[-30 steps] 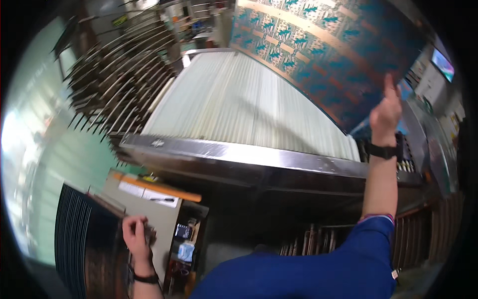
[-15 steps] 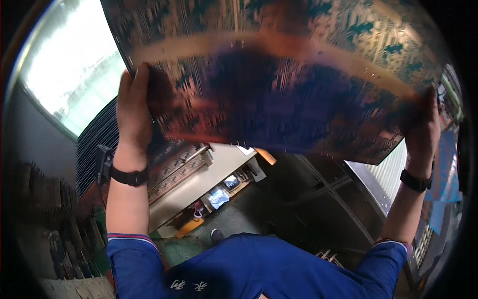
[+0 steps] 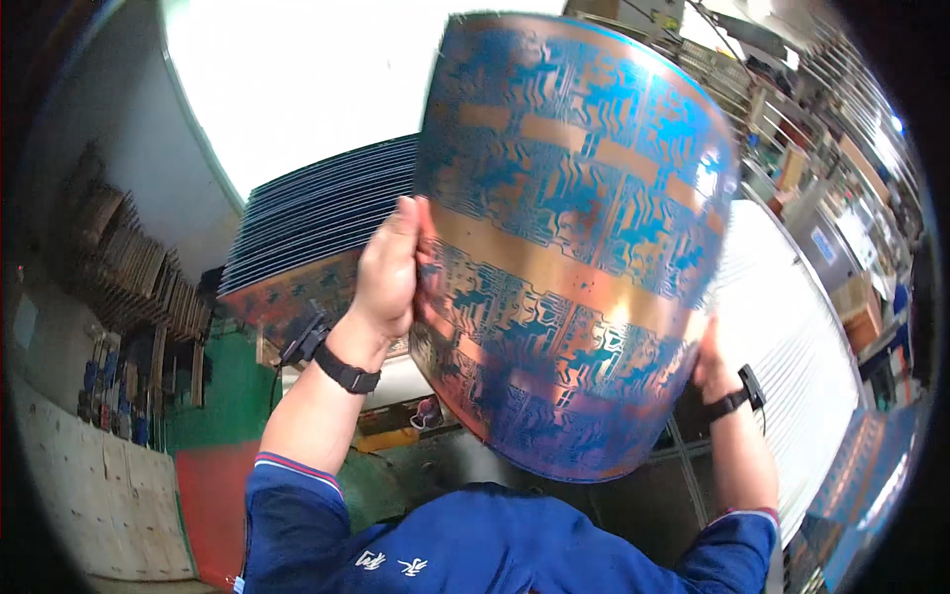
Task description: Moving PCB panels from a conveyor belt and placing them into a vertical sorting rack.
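A large copper-and-blue circuit board panel (image 3: pixel 574 257) is held up in front of me, bowed along its length. My left hand (image 3: pixel 391 272) grips its left edge, with the thumb along the side and the other fingers partly hidden by the panel. On the opposite edge, lower down, my right hand (image 3: pixel 711 361) holds it, slightly blurred, with most fingers behind the panel. Left of the panel stands a row of similar thin panels (image 3: pixel 317 218), tightly spaced on edge, with a copper-patterned face at the front.
To the right lies a white ribbed surface (image 3: pixel 782 327). Blue patterned panels (image 3: pixel 856 465) sit at the lower right. Stacked brown boards (image 3: pixel 148 267) stand along the left wall, above a red floor patch (image 3: pixel 223 505). A bright white window-like area (image 3: pixel 297 79) fills the upper left.
The panel has turned from a wide, dark view to an upright, brightly lit one, bowing more. Both hands moved lower and closer together, still holding it. My view swung, showing more of the ribbed surface.
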`<state>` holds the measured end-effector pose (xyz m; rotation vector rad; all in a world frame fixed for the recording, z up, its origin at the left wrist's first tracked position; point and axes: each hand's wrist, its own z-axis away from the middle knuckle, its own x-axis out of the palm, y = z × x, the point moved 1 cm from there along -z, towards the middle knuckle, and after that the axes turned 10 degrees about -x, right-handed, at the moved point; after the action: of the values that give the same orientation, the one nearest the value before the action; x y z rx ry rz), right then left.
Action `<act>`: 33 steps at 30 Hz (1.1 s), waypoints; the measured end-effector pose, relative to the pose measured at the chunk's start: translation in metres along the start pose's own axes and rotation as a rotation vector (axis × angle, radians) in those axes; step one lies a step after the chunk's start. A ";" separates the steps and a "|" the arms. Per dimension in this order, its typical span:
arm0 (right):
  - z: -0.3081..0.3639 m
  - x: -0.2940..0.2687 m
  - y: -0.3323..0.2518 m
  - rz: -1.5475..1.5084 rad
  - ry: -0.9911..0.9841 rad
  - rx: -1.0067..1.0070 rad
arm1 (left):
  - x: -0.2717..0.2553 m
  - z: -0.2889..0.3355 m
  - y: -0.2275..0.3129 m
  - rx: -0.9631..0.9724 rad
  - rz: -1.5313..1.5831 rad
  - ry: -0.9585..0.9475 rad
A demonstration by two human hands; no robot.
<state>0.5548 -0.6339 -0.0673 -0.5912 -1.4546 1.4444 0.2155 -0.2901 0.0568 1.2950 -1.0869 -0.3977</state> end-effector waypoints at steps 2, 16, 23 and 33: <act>0.029 0.044 -0.046 -0.154 -0.118 -0.365 | -0.002 0.012 -0.005 -0.136 -0.005 0.071; 0.076 -0.007 -0.143 -0.087 0.092 -0.845 | -0.003 0.021 -0.038 -0.295 0.121 0.053; 0.048 -0.007 -0.107 -0.069 -0.039 -0.450 | 0.009 0.026 0.001 0.111 0.033 0.110; 0.022 0.030 -0.061 0.132 -0.269 -0.052 | -0.008 0.063 0.029 0.481 -0.043 0.166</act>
<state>0.5406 -0.6290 0.0021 -0.5490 -1.6925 1.6431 0.1507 -0.3116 0.0729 1.7431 -1.0494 -0.0536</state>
